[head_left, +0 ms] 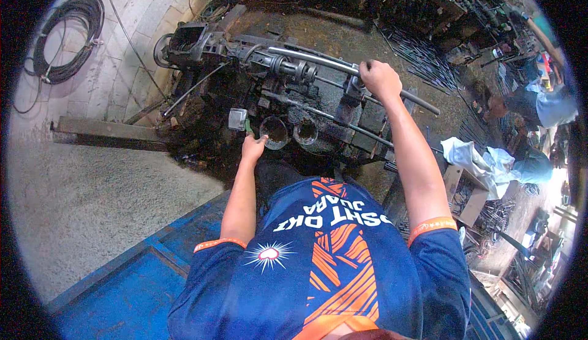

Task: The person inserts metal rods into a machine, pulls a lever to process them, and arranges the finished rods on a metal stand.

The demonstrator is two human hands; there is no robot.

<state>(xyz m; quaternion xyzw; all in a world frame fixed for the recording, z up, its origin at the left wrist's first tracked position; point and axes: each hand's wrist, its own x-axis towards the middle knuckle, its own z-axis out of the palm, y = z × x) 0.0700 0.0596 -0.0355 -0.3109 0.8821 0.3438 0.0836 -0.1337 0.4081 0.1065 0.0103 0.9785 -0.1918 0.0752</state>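
A long oily machine with shafts and rollers (294,67) lies across the middle of the view. My right hand (381,80) is closed around a long metal pipe (318,61) that runs along its top. My left hand (254,148) is closed on the green handle of a tool with a pale, rectangular head (237,119); its exact kind is unclear. Just right of that hand sit two round containers, one (274,133) beside the other (305,132), with dark contents.
Coiled black cable (68,37) hangs at the far left. A metal beam (110,133) lies on the floor left of the machine. Many thin rods (422,58) are strewn at the right, near white cloth (478,162). Another person (539,104) is at the far right. Blue metal (128,285) lies at lower left.
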